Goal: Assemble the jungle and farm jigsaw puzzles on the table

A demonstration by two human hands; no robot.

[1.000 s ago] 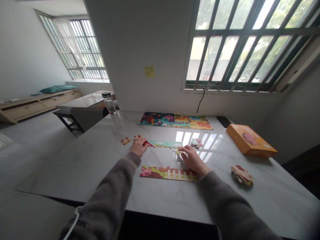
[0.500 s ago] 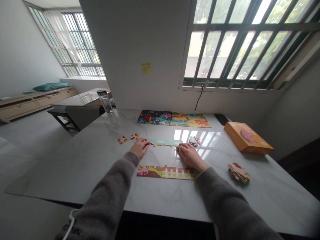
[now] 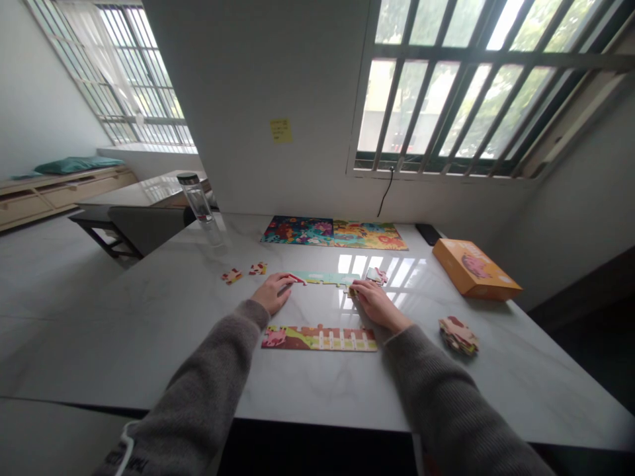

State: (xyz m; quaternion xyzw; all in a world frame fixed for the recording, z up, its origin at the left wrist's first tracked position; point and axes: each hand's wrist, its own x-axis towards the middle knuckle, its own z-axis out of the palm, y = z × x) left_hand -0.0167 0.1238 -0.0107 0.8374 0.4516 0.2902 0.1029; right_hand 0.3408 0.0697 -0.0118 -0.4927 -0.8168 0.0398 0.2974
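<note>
My left hand [image 3: 272,293] rests at the left end of a joined strip of light blue puzzle pieces [image 3: 322,278], its fingers on a red-edged piece there. At the strip's right end, my right hand [image 3: 376,301] pinches a small yellowish puzzle piece [image 3: 352,291], partly hidden by the fingers. Nearer me lies a longer joined strip [image 3: 317,338] with a pink pig and a white fence. Two loose red and white pieces [image 3: 231,276] are left of my left hand. Beyond my right hand sits a small group of pieces [image 3: 377,275].
A stack of puzzle pieces [image 3: 459,334] and an orange box [image 3: 475,268] stand to the right. Two colourful pictures [image 3: 335,233] lie by the wall, with a black phone [image 3: 428,234] beside them. A glass bottle [image 3: 196,198] stands at the back left.
The whole view has shifted slightly, so things appear further left. Both hands stay at the ends of the light blue strip, with little movement.
</note>
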